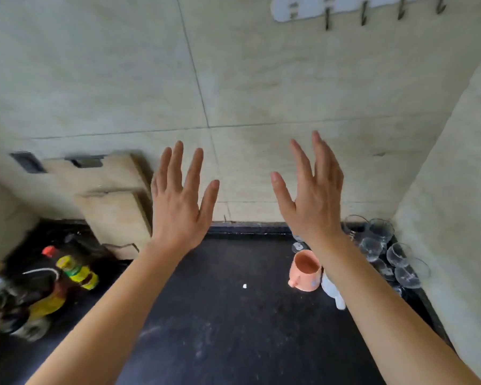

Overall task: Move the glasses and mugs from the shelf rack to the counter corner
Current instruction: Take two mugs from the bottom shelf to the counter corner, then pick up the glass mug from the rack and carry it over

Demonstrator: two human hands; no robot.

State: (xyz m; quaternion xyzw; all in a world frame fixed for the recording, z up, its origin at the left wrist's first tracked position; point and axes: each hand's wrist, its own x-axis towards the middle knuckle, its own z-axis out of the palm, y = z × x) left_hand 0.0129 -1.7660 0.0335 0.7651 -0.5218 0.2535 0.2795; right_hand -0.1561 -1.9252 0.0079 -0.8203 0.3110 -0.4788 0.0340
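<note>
Glasses (383,243) in corner (421,297), seemingly empty; pink mug (306,270) beside; left hand (178,207), right hand (314,201) spread.

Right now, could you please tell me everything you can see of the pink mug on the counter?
The pink mug is a matte salmon cup, ceramic by its look, with a small handle on its near left side and a faint bluish mark on its wall. It stands upright and empty on the dark counter, beside a white mug half hidden by the right forearm.
</note>
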